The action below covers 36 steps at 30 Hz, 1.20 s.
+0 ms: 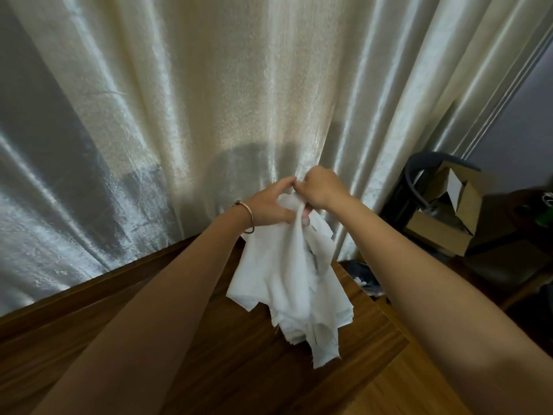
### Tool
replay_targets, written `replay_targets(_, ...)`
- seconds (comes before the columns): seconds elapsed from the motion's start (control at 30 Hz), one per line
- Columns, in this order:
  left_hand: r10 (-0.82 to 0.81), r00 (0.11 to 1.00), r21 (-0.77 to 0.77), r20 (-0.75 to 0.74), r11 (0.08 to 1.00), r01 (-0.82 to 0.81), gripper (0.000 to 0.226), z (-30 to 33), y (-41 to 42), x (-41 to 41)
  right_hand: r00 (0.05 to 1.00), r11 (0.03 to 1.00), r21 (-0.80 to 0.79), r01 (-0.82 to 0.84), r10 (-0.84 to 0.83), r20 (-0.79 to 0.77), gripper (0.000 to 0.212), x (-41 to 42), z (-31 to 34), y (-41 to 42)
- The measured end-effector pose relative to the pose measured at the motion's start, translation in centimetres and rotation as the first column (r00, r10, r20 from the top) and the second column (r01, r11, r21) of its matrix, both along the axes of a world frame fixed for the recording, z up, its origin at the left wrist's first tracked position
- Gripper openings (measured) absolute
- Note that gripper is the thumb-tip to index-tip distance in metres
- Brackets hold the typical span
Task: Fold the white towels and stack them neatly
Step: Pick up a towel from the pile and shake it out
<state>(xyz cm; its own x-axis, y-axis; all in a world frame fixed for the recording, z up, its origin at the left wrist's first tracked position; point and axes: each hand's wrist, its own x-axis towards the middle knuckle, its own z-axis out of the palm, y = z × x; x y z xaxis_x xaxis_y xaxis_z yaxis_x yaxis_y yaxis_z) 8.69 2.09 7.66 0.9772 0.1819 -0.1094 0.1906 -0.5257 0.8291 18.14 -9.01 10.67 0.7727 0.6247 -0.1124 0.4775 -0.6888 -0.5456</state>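
A white towel (287, 274) hangs crumpled in the air above the wooden table (233, 363), its frayed lower corner dangling low over the wood. My left hand (269, 205), with a thin bracelet on the wrist, grips the towel's top from the left. My right hand (321, 187) is closed on the same top edge from the right, fingertips touching the left hand's. Both hands are held up in front of the curtain. The towel's upper edge is hidden inside my fingers.
A cream satin curtain (227, 94) hangs right behind the table. To the right stand an open cardboard box (449, 217) on a dark chair and some dark clutter on the floor (365, 280). The table's right edge (386, 313) runs close under the towel.
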Motion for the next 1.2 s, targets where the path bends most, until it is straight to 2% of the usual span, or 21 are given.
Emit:
replay_targets(0.07, 0.013, 1.000, -0.091, 0.006, 0.996, -0.012, 0.106, 1.3, 0.3, -1.4, 0.992, 0.981, 0.173, -0.086, 0.101, -0.076, 0.027, -1.4, 1.9, 1.0)
replay_targets(0.13, 0.067, 0.994, -0.224, 0.091, 0.973, -0.045, 0.101, 2.6, 0.9, -3.0, 0.986, 0.926, 0.357, -0.120, 0.154, -0.068, 0.028, -2.5, 3.6, 2.0)
replay_targets(0.23, 0.172, 0.952, -0.276, 0.253, 0.956, -0.099, 0.039, 5.0, 2.4, -5.1, 0.929, 0.760, 0.644, -0.093, 0.299, -0.219, 0.032, -2.8, 5.4, 2.8)
replay_targets(0.27, 0.291, 0.900, -0.289, 0.326, 0.937, -0.198, 0.024, 6.0, 3.0, -5.6, 0.868, 0.703, 0.710, -0.044, 0.378, -0.321, 0.038, -2.6, 5.5, 2.8)
replay_targets(0.33, 0.585, 0.684, -0.438, 0.436, 0.802, -0.407, 0.006, 7.7, 4.6, -6.6, 0.812, 0.676, 0.733, 0.074, 0.386, -0.438, 0.042, -1.4, 4.7, 2.4)
replay_targets(0.4, 0.746, 0.505, -0.545, 0.435, 0.664, -0.511, 0.006, 8.8, 6.4, -7.2, 0.891, 0.798, 0.587, 0.133, 0.163, -0.424, 0.028, 0.3, 2.1, 1.4)
replay_targets(0.43, 0.769, 0.503, -0.524, 0.394, 0.638, -0.564, 0.006, 9.2, 6.8, -7.3, 0.926, 0.889, 0.438, 0.136, 0.043, -0.375, 0.020, 1.0, 0.3, 0.8)
replay_targets(0.5, 0.757, 0.593, -0.367, 0.274, 0.652, -0.663, 0.010, 9.0, 6.8, -6.9, 0.954, 0.993, 0.072, 0.099, -0.074, -0.289, 0.017, 1.9, -3.6, -0.5)
replay_targets(0.57, 0.708, 0.681, -0.188, 0.187, 0.706, -0.682, 0.026, 7.8, 5.9, -5.9, 0.961, 0.966, -0.255, 0.043, -0.110, -0.255, 0.045, 1.7, -6.6, -1.3)
replay_targets(0.6, 0.681, 0.717, -0.137, 0.148, 0.732, -0.667, 0.029, 6.9, 5.3, -5.3, 0.972, 0.912, -0.410, 0.010, -0.106, -0.211, 0.063, 1.5, -7.8, -1.6)
replay_targets(0.63, 0.648, 0.755, -0.110, 0.103, 0.762, -0.639, 0.029, 5.9, 4.7, -4.9, 0.983, 0.840, -0.542, -0.028, -0.076, -0.168, 0.071, 1.2, -8.6, -1.8)
replay_targets(0.67, 0.611, 0.790, -0.097, 0.058, 0.791, -0.605, 0.027, 4.9, 4.3, -4.4, 0.990, 0.782, -0.621, -0.058, -0.033, -0.134, 0.063, 1.0, -9.1, -1.9)
replay_targets(0.73, 0.568, 0.823, -0.114, -0.020, 0.816, -0.567, 0.015, 3.5, 3.6, -3.8, 0.995, 0.755, -0.649, -0.090, 0.034, -0.098, 0.031, 0.7, -8.8, -1.9)
replay_targets(0.8, 0.554, 0.829, -0.161, -0.070, 0.814, -0.558, 0.008, 2.7, 3.2, -3.4, 0.973, 0.824, -0.556, -0.104, -0.031, -0.228, 0.024, 1.0, -6.5, -1.6)
replay_targets(0.87, 0.518, 0.849, -0.211, -0.106, 0.823, -0.528, 0.009, 2.3, 2.8, -3.1, 0.925, 0.942, -0.325, -0.088, -0.043, -0.377, 0.014, 1.5, -2.9, -1.4)
replay_targets(0.97, 0.509, 0.859, -0.377, -0.042, 0.789, -0.486, 0.008, 2.2, 2.4, -2.5, 0.954, 0.999, 0.042, -0.032, 0.043, -0.297, 0.017, 1.7, 1.0, -1.0)
replay_targets(1.03, 0.562, 0.827, -0.447, -0.023, 0.734, -0.512, 0.026, 2.6, 2.4, -1.9, 0.985, 0.950, 0.301, 0.083, -0.032, -0.169, 0.013, 0.6, 1.3, -0.6)
replay_targets(1.1, 0.636, 0.771, -0.419, -0.027, 0.693, -0.587, 0.058, 3.1, 2.5, -1.4, 0.963, 0.773, 0.590, 0.235, -0.267, -0.035, 0.018, -0.5, 0.8, -0.7)
replay_targets(1.13, 0.688, 0.726, -0.406, -0.009, 0.661, -0.631, 0.062, 3.3, 2.6, -1.4, 0.929, 0.639, 0.718, 0.278, -0.370, -0.030, 0.017, -0.9, 0.9, -0.8)
replay_targets(1.17, 0.731, 0.682, -0.392, 0.030, 0.636, -0.665, 0.057, 3.4, 2.8, -1.4, 0.914, 0.558, 0.776, 0.295, -0.403, -0.057, 0.014, -1.1, 1.1, -0.8)
replay_targets(1.2, 0.752, 0.655, -0.364, 0.074, 0.632, -0.684, 0.050, 3.4, 3.0, -1.3, 0.927, 0.583, 0.761, 0.283, -0.369, -0.062, 0.010, -1.2, 1.5, -0.7)
